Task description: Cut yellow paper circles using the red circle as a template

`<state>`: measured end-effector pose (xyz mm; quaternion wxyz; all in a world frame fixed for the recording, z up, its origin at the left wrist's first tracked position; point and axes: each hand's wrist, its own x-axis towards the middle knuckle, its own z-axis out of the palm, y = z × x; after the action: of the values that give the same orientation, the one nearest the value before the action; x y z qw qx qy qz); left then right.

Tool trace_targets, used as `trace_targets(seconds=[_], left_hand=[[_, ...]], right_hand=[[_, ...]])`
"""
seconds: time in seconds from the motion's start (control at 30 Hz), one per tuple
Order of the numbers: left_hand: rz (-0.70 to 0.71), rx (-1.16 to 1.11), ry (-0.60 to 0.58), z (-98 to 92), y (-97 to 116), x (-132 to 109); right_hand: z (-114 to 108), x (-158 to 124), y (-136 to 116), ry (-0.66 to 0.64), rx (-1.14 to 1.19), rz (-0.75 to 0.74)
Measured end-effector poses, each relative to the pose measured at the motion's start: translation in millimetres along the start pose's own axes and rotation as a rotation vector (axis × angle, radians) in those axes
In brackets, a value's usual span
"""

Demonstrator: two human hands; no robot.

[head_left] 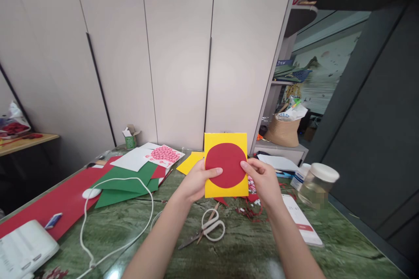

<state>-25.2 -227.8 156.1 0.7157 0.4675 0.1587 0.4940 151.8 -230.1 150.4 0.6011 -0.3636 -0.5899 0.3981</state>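
A yellow rectangular card (225,192) is held upright above the table, with a red paper circle (227,161) lying flat against its face. My left hand (198,178) grips the left edge, its thumb pressed on the circle and its fingers behind the card. On the right edge, my right hand (262,176) pinches card and circle between thumb and fingers. Whether the circle is stuck down I cannot tell. Below the hands, white-handled scissors (211,226) lie partly spread on the table. Red paper scraps (250,213) are scattered just to their right.
Green paper sheets (127,189), red paper (70,196) and a pink-patterned sheet (164,155) lie at left, with a white cable (152,202) looping over them. A phone (303,222) and a lidded jar (317,185) are at right. Cabinet doors (176,52) rise behind the green table (235,257).
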Motion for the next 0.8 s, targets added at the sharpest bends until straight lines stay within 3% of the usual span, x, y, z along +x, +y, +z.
trace_targets(seconds=[0.8], left_hand=[[-0.027,-0.057,-0.007,-1.1,0.3,0.3]], right_hand=[[4.5,0.1,0.6,0.041,0.016,-0.006]])
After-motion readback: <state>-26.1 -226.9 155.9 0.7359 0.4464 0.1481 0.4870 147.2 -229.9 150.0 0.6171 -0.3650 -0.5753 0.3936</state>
